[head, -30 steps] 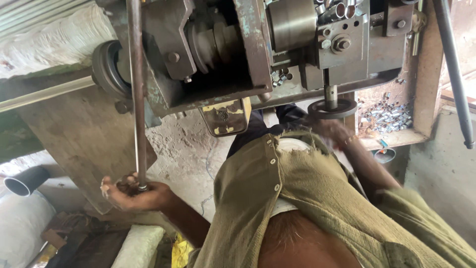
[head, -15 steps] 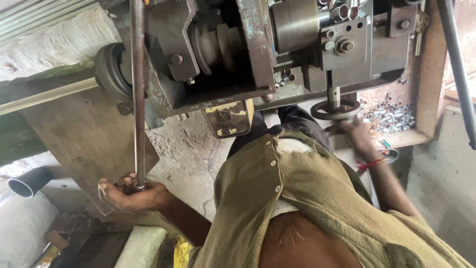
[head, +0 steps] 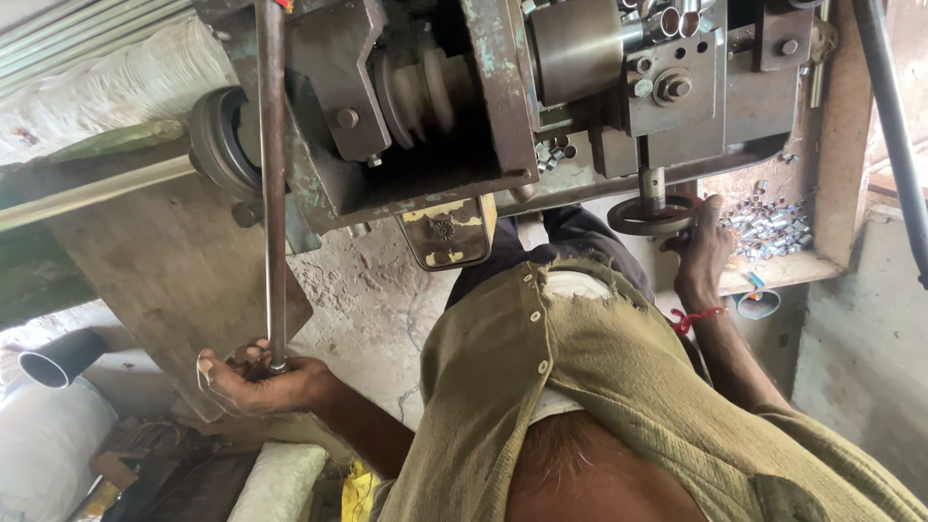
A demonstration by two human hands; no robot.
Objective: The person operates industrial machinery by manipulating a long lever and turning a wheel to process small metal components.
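Head view: left hand (head: 256,382) clamped on rod (head: 272,193) end, right hand (head: 704,246) gripping handwheel (head: 650,217) rim.

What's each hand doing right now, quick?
Left hand: closed around the lower end of the long metal rod.
Right hand: gripping the rim of the small handwheel.

Floor: rough grey concrete (head: 377,290), dusty, between the hands.
Wall: pale plaster (head: 860,338), right of the right hand.
Clutter: dark pipe (head: 58,356), white sack (head: 48,445), left of the left hand.
Light: soft daylight.
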